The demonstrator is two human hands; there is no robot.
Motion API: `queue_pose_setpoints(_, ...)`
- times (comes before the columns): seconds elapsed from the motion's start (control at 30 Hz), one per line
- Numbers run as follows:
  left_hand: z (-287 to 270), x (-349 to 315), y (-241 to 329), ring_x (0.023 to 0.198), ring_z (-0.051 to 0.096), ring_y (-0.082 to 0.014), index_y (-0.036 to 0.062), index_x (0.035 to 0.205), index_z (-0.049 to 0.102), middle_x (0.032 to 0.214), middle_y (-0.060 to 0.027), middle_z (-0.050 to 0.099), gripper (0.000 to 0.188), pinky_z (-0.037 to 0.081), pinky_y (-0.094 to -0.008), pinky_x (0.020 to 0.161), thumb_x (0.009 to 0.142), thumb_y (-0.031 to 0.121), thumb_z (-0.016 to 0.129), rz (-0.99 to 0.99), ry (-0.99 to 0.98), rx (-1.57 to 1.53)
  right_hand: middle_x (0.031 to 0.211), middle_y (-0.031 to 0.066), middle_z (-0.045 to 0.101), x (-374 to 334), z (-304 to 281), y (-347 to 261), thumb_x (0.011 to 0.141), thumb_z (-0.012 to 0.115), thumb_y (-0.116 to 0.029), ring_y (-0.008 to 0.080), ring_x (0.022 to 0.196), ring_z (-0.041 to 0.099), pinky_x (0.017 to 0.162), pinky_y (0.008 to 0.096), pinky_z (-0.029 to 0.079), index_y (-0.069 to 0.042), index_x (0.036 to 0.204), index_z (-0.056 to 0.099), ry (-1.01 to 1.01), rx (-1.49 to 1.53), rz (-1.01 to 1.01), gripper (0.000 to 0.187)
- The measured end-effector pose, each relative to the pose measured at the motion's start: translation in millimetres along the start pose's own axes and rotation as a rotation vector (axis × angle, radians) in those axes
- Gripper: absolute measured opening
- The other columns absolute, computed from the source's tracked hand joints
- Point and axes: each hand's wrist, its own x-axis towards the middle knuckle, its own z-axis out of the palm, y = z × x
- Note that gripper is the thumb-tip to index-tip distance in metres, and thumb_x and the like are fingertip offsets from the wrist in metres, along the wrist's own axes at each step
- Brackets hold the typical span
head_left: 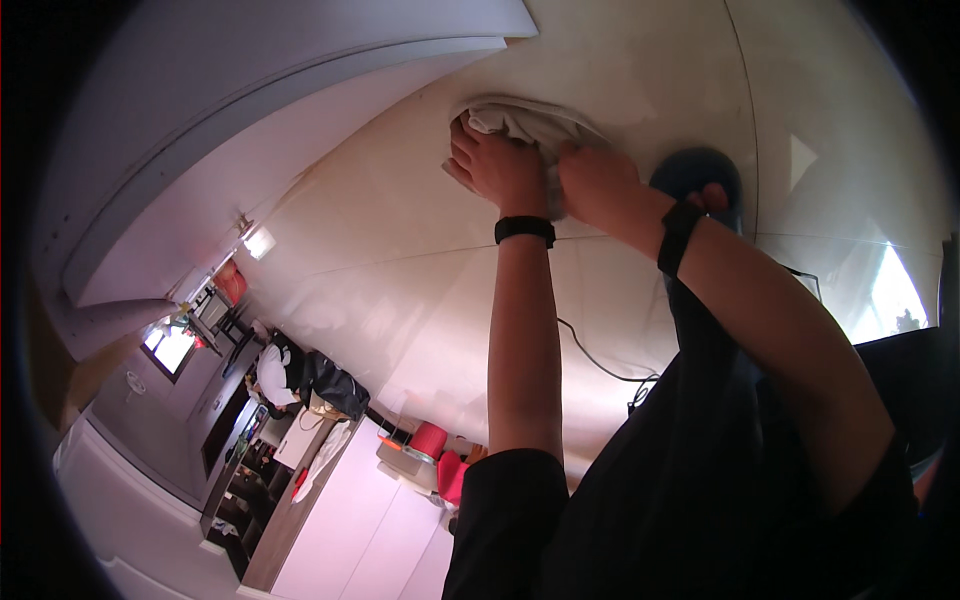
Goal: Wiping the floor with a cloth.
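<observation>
On glossy cream floor tiles (400,215), beige fabric cloth (532,122) apparently being bunched: right hand (600,182) clenching it, left hand (497,168) undeterminable; steady hold advisable next.

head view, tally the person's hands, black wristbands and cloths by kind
Hands (left hand, right hand): 2
Black wristbands (left wristband, right wristband): 2
Cloth: 1
Total: 5

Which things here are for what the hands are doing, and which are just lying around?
In use: cloth; left hand and right hand, both on it.

Just lying about: black cable on the floor; red thing in the background, too small to name.
</observation>
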Motion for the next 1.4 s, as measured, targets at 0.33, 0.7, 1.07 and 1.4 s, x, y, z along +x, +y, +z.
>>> queue_pose_setpoints(0.33, 4.2, 5.2, -3.6, 0.140, 0.030, -0.0349, 0.0033, 0.146, 0.030, 0.154, -0.0150, 0.030, 0.077, 0.022, -0.0573, 0.114, 0.082, 0.029, 0.066, -0.011, -0.033, 0.225, 0.089, 0.0205, 0.070, 2.6, 2.5, -0.5, 0.078, 0.065, -0.012, 0.0350, 0.083, 0.071, 0.071, 0.0453, 0.057, 0.001, 0.101, 0.054, 0.083, -0.053, -0.110, 0.028)
queue_pose_setpoints(0.7, -19.8, 69.7, -34.8, 0.141, 0.029, -0.0356, 0.0041, 0.143, 0.033, 0.153, -0.0129, 0.033, 0.089, 0.028, -0.0539, 0.112, 0.066, 0.019, 0.076, 0.158, -0.151, 0.002, 0.086, 0.0210, 0.070, 25.9, 10.6, -10.6, 0.082, 0.060, -0.014, 0.0358, 0.081, 0.071, 0.069, 0.0467, 0.057, -0.001, 0.104, 0.055, 0.055, -0.060, -0.044, 0.026)
queue_pose_setpoints(1.07, 0.2, 33.0, -29.3, 0.146, 0.020, -0.0398, 0.0074, 0.150, 0.028, 0.159, -0.0095, 0.024, 0.085, 0.024, -0.0565, 0.114, 0.074, 0.017, 0.065, 0.136, -0.102, -0.005, 0.080, 0.0177, 0.069, 21.7, 23.5, 2.6, 0.083, 0.059, -0.014, 0.0365, 0.075, 0.070, 0.063, 0.0477, 0.056, -0.001, 0.104, 0.053, 0.204, -0.095, -0.170, 0.025)
queue_pose_setpoints(1.4, -8.4, 40.1, -12.1, 0.149, 0.018, -0.0307, -0.0006, 0.139, 0.047, 0.158, -0.0140, 0.029, 0.075, 0.023, -0.0542, 0.114, 0.072, 0.025, 0.068, 0.286, -0.100, 0.298, 0.082, 0.0174, 0.070, 24.0, 10.3, -4.8, 0.084, 0.061, -0.017, 0.0345, 0.078, 0.071, 0.065, 0.0455, 0.057, -0.002, 0.107, 0.052, 0.057, -0.134, -0.076, 0.030)
